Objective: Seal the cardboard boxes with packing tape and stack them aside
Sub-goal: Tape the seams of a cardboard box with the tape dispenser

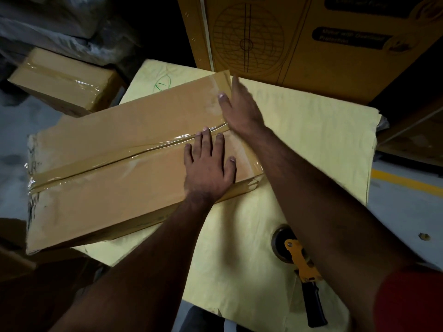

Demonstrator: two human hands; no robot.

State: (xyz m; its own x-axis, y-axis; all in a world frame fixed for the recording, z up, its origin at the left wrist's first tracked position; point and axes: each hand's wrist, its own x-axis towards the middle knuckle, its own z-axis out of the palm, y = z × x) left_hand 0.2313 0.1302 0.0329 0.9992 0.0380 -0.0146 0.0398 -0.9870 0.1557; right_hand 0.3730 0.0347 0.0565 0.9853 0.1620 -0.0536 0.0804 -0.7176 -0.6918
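Observation:
A long brown cardboard box (115,149) lies on a pale yellow wrapped surface (311,144). Clear packing tape (124,161) runs along its top seam and over both ends. My left hand (208,164) presses flat on the box top near its right end, fingers straight. At the box's right end edge my right hand (239,106) lies against the tape, fingers extended. A yellow tape dispenser (299,262) with a black handle rests on the yellow surface near me, partly hidden by my right forearm.
A second taped brown box (62,82) sits at the left on the floor. A large printed yellow carton (311,39) stands behind the work surface. Dark wrapped bundles (60,27) fill the upper left. Grey floor with a yellow line (407,183) shows at right.

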